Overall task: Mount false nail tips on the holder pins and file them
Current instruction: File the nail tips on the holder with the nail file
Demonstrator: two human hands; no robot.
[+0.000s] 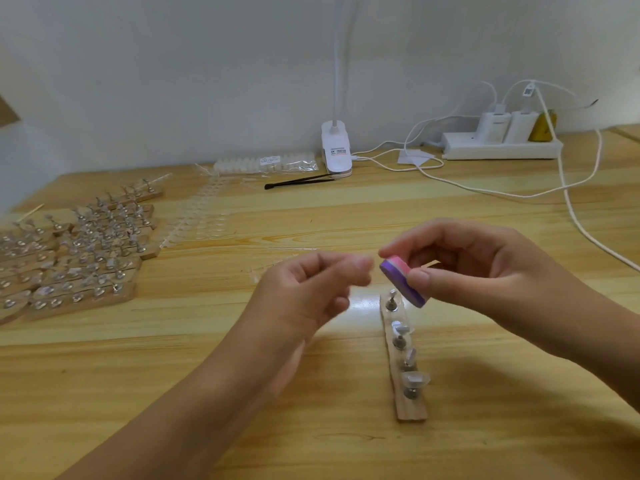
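The right hand (485, 271) pinches a small purple-and-pink file block (403, 280) between thumb and fingertips, tilted so its purple face looks toward the left hand (311, 289). The left hand's fingers are curled with the tips drawn together just beside the block. It is blurred, so I cannot tell whether a clear nail tip sits in that pinch or nothing at all. Below the block, the wooden holder strip (410, 407) lies on the table (346, 445) running away from the person. The mounted tips (414, 377) show on the nearer pins, but the farthest pin (392, 301) is too small to read. The step looks like filing, either a tip held in the fingers or the ones on the strip. To do it well, keep the block's face flat to the tip's edge and stroke lightly in one direction (these tips look thin and will probably flex or pop off a pin under pressure). If working on the strip, the left hand would do better pressing the wood down beside the pin. Well off to the left lie many filled holders (79, 258), and beside them rows of loose tip strips (204, 216).
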